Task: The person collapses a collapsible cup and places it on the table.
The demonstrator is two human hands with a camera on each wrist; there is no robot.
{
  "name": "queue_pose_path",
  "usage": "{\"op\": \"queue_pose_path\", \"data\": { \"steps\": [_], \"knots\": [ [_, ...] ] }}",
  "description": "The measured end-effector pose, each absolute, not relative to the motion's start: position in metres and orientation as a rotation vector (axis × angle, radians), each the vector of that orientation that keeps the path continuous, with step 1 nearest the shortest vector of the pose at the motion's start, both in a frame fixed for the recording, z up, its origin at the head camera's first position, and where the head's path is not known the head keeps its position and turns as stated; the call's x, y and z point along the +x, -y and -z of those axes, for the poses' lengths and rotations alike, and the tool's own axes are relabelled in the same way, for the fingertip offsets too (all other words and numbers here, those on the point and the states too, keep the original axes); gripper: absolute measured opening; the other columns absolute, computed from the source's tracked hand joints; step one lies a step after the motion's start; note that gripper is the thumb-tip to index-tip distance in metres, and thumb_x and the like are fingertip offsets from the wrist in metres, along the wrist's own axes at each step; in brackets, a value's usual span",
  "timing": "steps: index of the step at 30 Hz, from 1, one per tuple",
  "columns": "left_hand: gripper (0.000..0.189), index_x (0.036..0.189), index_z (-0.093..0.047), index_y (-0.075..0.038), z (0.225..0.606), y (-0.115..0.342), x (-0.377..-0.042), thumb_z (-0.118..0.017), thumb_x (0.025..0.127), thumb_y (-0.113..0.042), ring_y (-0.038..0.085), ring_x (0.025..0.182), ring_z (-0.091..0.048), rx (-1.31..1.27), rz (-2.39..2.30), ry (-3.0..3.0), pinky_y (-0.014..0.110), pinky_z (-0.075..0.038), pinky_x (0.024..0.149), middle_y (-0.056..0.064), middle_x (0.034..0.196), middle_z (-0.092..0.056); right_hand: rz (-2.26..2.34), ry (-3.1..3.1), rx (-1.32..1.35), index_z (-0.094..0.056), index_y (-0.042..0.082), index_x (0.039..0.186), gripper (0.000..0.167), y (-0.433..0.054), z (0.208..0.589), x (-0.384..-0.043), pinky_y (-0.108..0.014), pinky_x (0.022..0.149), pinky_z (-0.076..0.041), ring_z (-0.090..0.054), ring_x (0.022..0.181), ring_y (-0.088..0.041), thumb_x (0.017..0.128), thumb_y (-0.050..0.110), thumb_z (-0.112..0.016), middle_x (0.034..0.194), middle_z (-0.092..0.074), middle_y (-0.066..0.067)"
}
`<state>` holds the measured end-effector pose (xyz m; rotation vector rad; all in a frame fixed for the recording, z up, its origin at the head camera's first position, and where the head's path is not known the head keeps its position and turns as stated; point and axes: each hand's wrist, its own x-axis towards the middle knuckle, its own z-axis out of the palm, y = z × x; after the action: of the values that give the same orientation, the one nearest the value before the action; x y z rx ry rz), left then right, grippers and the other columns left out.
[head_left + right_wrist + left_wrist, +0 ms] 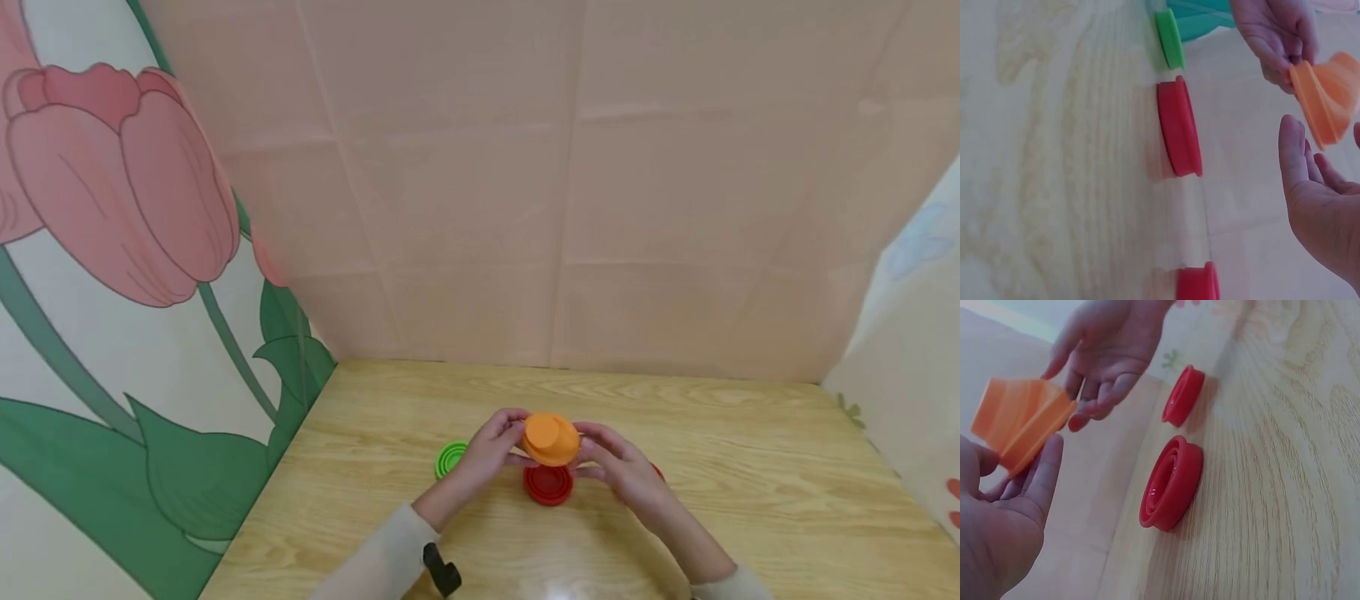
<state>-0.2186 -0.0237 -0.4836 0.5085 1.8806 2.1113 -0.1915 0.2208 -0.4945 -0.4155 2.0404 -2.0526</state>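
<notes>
An orange collapsible cup [551,440], pulled out to a lopsided cone, is held above the table with its narrow end toward the head camera. My left hand [491,448] pinches it by the rim, thumb on one side and fingers on the other. On the cup's other side my right hand [622,471] has its fingers loosely extended, fingertips close to the orange edge. Below the cup lies a flattened red collapsible cup [548,487] with ringed folds. A second red cup [1184,395] shows in the left wrist view, mostly hidden behind my right hand in the head view.
A flattened green collapsible cup [451,458] lies on the wooden table [360,467], partly behind my left hand. A pinkish cloth [570,208] hangs along the back edge, and a tulip-printed panel [150,333] stands on the left.
</notes>
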Motion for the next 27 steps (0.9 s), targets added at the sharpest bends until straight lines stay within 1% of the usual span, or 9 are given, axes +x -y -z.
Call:
{"op": "queue_pose_path", "data": {
  "steps": [3, 6, 9, 12, 15, 17, 19, 22, 27],
  "knots": [
    [0.033, 0.136, -0.046, 0.005, 0.484, 0.024, -0.219, -0.044, 0.11, -0.015, 0.017, 0.094, -0.064, 0.493, -2.157, -1.838, 0.05, -0.059, 0.088, 0.009, 0.109, -0.055, 2.062, -2.013, -0.44, -0.035, -0.002, 0.15, 0.051, -0.218, 0.498, -0.191, -0.039, 0.095, -0.057, -0.065, 0.106, -0.022, 0.107, 0.021, -0.052, 0.122, -0.06, -0.012],
    [0.034, 0.138, -0.045, 0.005, 0.485, 0.024, -0.219, -0.045, 0.109, -0.013, 0.016, 0.093, -0.065, 0.5, -2.145, -1.819, 0.048, -0.06, 0.088, 0.006, 0.105, -0.053, 2.066, -2.034, -0.417, -0.034, -0.001, 0.151, 0.055, -0.215, 0.501, -0.192, -0.037, 0.094, -0.058, -0.066, 0.106, -0.022, 0.106, 0.02, -0.055, 0.123, -0.059, -0.012],
    [0.037, 0.141, -0.045, 0.004, 0.487, 0.024, -0.218, -0.048, 0.107, -0.009, 0.016, 0.089, -0.066, 0.505, -2.105, -1.815, 0.048, -0.06, 0.087, 0.004, 0.1, -0.053, 2.101, -2.039, -0.356, -0.035, -0.002, 0.151, 0.057, -0.213, 0.501, -0.193, -0.038, 0.093, -0.058, -0.067, 0.105, -0.022, 0.104, 0.021, -0.059, 0.121, -0.059, -0.012],
    [0.034, 0.138, -0.05, 0.003, 0.487, 0.025, -0.217, -0.05, 0.105, -0.006, 0.016, 0.087, -0.067, 0.489, -2.047, -1.826, 0.048, -0.06, 0.086, 0.005, 0.098, -0.055, 2.083, -2.047, -0.357, -0.036, -0.003, 0.151, 0.057, -0.215, 0.499, -0.193, -0.041, 0.093, -0.058, -0.068, 0.104, -0.022, 0.105, 0.022, -0.058, 0.123, -0.061, -0.01],
    [0.028, 0.127, -0.056, 0.003, 0.485, 0.026, -0.216, -0.051, 0.104, -0.013, 0.015, 0.086, -0.066, 0.463, -1.974, -1.873, 0.047, -0.061, 0.083, 0.005, 0.1, -0.06, 1.995, -2.065, -0.438, -0.04, -0.003, 0.15, 0.054, -0.22, 0.496, -0.192, -0.043, 0.093, -0.058, -0.068, 0.105, -0.022, 0.106, 0.022, -0.055, 0.128, -0.063, -0.006],
    [0.029, 0.121, -0.059, 0.001, 0.482, 0.026, -0.216, -0.052, 0.105, -0.022, 0.015, 0.086, -0.064, 0.451, -1.91, -1.918, 0.044, -0.062, 0.08, 0.005, 0.101, -0.063, 1.903, -2.088, -0.496, -0.043, 0.0, 0.15, 0.051, -0.222, 0.494, -0.191, -0.04, 0.093, -0.057, -0.067, 0.107, -0.02, 0.106, 0.023, -0.054, 0.132, -0.064, -0.005],
    [0.032, 0.117, -0.063, -0.002, 0.48, 0.026, -0.216, -0.053, 0.106, -0.031, 0.014, 0.086, -0.063, 0.456, -1.823, -1.969, 0.042, -0.061, 0.078, 0.003, 0.101, -0.065, 1.826, -2.111, -0.543, -0.046, 0.001, 0.148, 0.049, -0.224, 0.491, -0.19, -0.036, 0.093, -0.055, -0.066, 0.108, -0.019, 0.106, 0.024, -0.055, 0.134, -0.064, -0.007],
    [0.032, 0.117, -0.065, -0.005, 0.481, 0.024, -0.217, -0.057, 0.104, -0.034, 0.014, 0.082, -0.064, 0.484, -1.709, -1.994, 0.046, -0.062, 0.077, 0.002, 0.099, -0.067, 1.749, -2.155, -0.556, -0.05, 0.004, 0.147, 0.048, -0.225, 0.489, -0.189, -0.03, 0.093, -0.052, -0.064, 0.111, -0.016, 0.105, 0.027, -0.056, 0.135, -0.063, -0.012],
    [0.031, 0.122, -0.062, -0.004, 0.485, 0.022, -0.217, -0.061, 0.103, -0.027, 0.018, 0.074, -0.07, 0.528, -1.677, -1.951, 0.058, -0.059, 0.079, 0.006, 0.099, -0.072, 1.769, -2.196, -0.463, -0.049, 0.001, 0.144, 0.049, -0.221, 0.491, -0.19, -0.032, 0.091, -0.054, -0.064, 0.107, -0.02, 0.105, 0.029, -0.057, 0.13, -0.061, -0.017]
  ]
}}
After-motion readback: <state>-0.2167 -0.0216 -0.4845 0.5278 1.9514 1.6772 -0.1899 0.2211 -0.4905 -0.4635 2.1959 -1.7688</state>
